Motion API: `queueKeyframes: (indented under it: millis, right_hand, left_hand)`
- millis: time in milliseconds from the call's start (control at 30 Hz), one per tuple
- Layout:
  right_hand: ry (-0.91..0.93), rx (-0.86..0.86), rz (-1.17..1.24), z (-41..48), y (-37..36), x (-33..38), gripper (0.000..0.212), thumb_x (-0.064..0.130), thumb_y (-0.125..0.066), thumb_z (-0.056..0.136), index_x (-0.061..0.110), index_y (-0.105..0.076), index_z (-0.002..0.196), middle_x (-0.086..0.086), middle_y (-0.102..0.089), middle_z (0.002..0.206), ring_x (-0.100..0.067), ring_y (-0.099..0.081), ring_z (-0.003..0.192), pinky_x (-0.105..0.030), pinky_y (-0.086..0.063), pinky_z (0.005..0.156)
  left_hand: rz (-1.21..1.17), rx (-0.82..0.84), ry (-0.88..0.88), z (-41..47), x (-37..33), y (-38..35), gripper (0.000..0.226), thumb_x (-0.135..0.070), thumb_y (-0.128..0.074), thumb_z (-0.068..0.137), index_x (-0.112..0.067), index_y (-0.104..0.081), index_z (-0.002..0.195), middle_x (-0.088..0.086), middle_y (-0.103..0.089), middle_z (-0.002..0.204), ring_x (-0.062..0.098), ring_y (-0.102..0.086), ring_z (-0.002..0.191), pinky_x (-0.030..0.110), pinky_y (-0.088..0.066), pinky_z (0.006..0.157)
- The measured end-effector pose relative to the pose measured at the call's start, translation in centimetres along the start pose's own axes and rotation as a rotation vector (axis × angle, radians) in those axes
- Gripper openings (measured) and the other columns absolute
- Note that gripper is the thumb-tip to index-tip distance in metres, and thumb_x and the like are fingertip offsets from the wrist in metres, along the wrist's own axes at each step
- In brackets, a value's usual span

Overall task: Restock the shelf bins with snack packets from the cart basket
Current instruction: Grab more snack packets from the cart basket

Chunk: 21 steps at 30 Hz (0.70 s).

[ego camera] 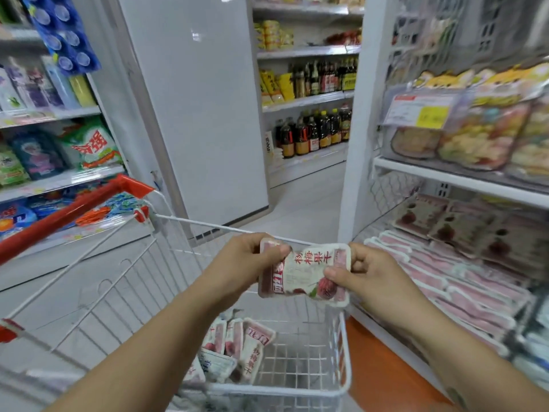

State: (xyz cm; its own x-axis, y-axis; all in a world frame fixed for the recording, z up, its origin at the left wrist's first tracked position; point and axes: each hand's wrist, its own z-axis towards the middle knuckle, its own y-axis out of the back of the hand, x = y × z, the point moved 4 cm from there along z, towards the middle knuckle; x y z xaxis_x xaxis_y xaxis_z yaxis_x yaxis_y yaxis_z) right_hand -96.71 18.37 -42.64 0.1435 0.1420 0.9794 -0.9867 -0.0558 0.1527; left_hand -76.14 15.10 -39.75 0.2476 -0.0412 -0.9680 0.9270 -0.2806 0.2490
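Head view: left hand (pixel 240 263), right hand (pixel 375 282), each grip pinching snack packet (pixel 306 273) edges; cart basket (pixel 267 390) below.

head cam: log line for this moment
left hand: grips snack packet | right hand: grips same packet | position: above cart basket | basket: more packets inside

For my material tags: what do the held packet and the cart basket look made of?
The held packet: glossy printed plastic film, likely; it crinkles and reflects light. The cart basket: white-coated metal wire, apparently; thin rods form an open grid.
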Motion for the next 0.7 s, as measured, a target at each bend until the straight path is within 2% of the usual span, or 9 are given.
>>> queueKeyframes:
  millis: [100,200,300,367,433,500,567,633,700]
  right_hand:
    - [-0.012,-0.062,0.069,-1.6,1.1,0.0,0.020,0.003,-0.068,0.088,0.014,-0.071,0.105,0.000,-0.077,0.097,-0.014,-0.074,0.090,-0.027,-0.059,0.080]
    - [-0.005,-0.099,0.049,-3.2,2.1,-0.1,0.020,0.004,-0.068,0.090,0.017,-0.071,0.105,0.003,-0.077,0.098,-0.014,-0.073,0.093,-0.029,-0.058,0.083]
    - [-0.013,-0.069,-0.075,-4.6,3.5,-0.2,0.018,0.008,-0.071,0.089,0.022,-0.068,0.099,0.006,-0.076,0.102,-0.009,-0.072,0.095,-0.029,-0.058,0.083]
    - [0.001,-0.045,-0.190,-5.0,4.8,0.4,0.025,0.015,-0.077,0.084,0.026,-0.057,0.092,0.008,-0.072,0.110,-0.008,-0.070,0.098,-0.036,-0.059,0.081]
    - [0.047,0.057,-0.334,-4.9,5.5,1.8,0.028,0.022,-0.079,0.082,0.033,-0.053,0.088,0.014,-0.065,0.116,-0.009,-0.067,0.103,-0.038,-0.058,0.083]
    - [0.089,0.197,-0.519,-4.7,5.3,3.3,0.017,0.025,-0.076,0.085,0.035,-0.062,0.086,0.016,-0.067,0.106,-0.002,-0.063,0.103,-0.030,-0.050,0.089]
    - [0.105,0.247,-0.594,-4.5,5.2,3.9,0.011,0.019,-0.074,0.087,0.030,-0.072,0.090,0.017,-0.070,0.095,0.004,-0.062,0.095,-0.018,-0.045,0.087]
    - [0.072,0.188,-0.574,-4.0,5.8,3.5,0.014,0.017,-0.074,0.088,0.027,-0.077,0.097,0.020,-0.072,0.096,0.007,-0.063,0.094,-0.015,-0.046,0.088]
    - [0.029,0.035,-0.525,-3.1,7.5,2.7,0.018,0.022,-0.076,0.086,0.031,-0.077,0.102,0.025,-0.070,0.100,0.014,-0.060,0.095,-0.012,-0.045,0.090]
  left_hand:
    - [-0.215,-0.155,0.017,0.1,0.0,-3.3,0.026,-0.023,-0.063,0.094,0.003,-0.065,0.092,0.021,-0.072,0.085,0.028,-0.068,0.069,0.044,-0.060,0.063]
    - [-0.300,-0.219,0.010,0.2,0.0,-5.7,0.017,-0.020,-0.064,0.094,-0.007,-0.065,0.082,0.020,-0.072,0.083,0.030,-0.069,0.067,0.047,-0.060,0.063]
    - [-0.094,-0.084,-0.039,1.1,-0.7,-6.5,0.019,-0.023,-0.063,0.095,-0.006,-0.067,0.089,0.018,-0.074,0.086,0.032,-0.072,0.073,0.048,-0.061,0.066]
    - [0.092,0.056,-0.092,1.9,-1.9,-6.7,0.023,-0.025,-0.065,0.093,-0.002,-0.065,0.088,0.017,-0.072,0.082,0.026,-0.071,0.069,0.041,-0.059,0.063]
    - [0.281,0.167,-0.168,2.5,-3.7,-7.5,0.028,-0.027,-0.068,0.091,0.000,-0.064,0.088,0.015,-0.070,0.077,0.018,-0.066,0.065,0.034,-0.054,0.060]
    - [0.372,0.248,-0.235,3.0,-5.6,-8.8,0.027,-0.028,-0.071,0.089,-0.004,-0.063,0.079,0.003,-0.061,0.062,0.011,-0.057,0.057,0.025,-0.048,0.056]
    - [0.415,0.270,-0.287,3.4,-7.0,-9.9,0.027,-0.029,-0.073,0.088,-0.010,-0.060,0.073,-0.008,-0.052,0.056,0.007,-0.048,0.052,0.018,-0.041,0.052]
    - [0.404,0.207,-0.331,4.1,-7.5,-10.2,0.018,-0.031,-0.073,0.088,-0.014,-0.069,0.081,-0.010,-0.064,0.066,0.007,-0.059,0.059,0.022,-0.048,0.060]
    - [0.348,0.079,-0.333,4.9,-6.5,-9.5,0.015,-0.033,-0.071,0.089,-0.025,-0.072,0.102,-0.012,-0.072,0.091,0.005,-0.068,0.080,0.026,-0.054,0.074]
